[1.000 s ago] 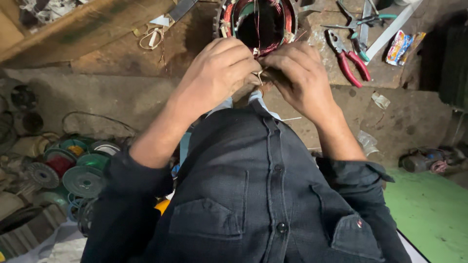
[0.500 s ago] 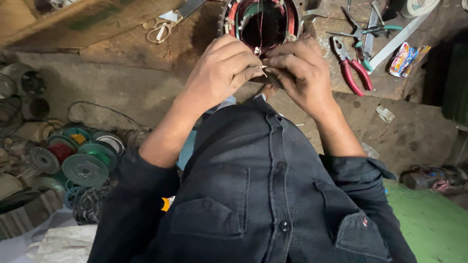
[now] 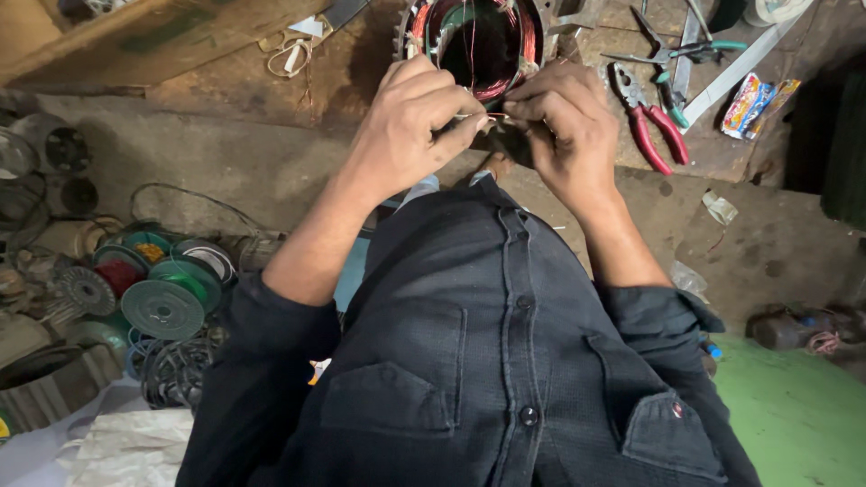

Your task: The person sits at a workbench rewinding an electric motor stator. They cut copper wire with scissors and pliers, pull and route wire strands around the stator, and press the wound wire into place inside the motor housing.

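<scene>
Dark charcoal button-front shirt (image 3: 505,361); two flapped chest pockets; sleeves (image 3: 262,316) rolled to the elbows; forearms bare.

My worn, stained wooden bench (image 3: 271,81) carries the round copper-wound motor stator (image 3: 478,41); red-handled pliers (image 3: 651,122) beside green-handled scissors (image 3: 681,68); a crumpled colourful wrapper (image 3: 756,101) farther right.

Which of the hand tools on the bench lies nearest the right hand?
The red-handled pliers, just beside the right hand. The green-handled scissors lie farther off, beyond them.
</scene>
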A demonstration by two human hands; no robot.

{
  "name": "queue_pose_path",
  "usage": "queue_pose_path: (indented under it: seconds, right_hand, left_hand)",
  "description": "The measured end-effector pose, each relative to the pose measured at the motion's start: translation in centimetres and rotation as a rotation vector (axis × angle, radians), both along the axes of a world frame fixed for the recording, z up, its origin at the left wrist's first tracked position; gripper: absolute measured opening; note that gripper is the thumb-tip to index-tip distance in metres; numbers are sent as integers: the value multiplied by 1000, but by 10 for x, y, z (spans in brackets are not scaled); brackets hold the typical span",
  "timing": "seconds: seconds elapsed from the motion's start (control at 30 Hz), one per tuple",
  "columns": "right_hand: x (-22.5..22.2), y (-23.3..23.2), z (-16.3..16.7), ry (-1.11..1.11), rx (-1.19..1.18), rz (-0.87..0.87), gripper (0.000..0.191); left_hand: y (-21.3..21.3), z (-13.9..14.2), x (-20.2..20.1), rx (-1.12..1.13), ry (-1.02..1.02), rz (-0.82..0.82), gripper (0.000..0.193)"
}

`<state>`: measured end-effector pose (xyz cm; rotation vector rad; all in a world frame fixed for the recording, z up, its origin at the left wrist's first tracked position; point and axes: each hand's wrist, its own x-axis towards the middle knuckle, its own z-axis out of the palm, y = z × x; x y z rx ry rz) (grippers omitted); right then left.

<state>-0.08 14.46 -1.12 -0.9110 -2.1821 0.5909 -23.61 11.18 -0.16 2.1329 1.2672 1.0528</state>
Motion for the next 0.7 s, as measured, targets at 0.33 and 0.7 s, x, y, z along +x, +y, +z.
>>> queue_pose_path:
  seconds: [0.33, 0.7]
  right_hand:
    - [-1, 1, 5, -21, 29, 32, 24]
    - [-1, 1, 2, -29, 63, 6, 25]
  left_hand:
    - [5, -5, 3, -44, 5, -23, 17]
    - [-4, 5, -2, -4, 63, -2, 24]
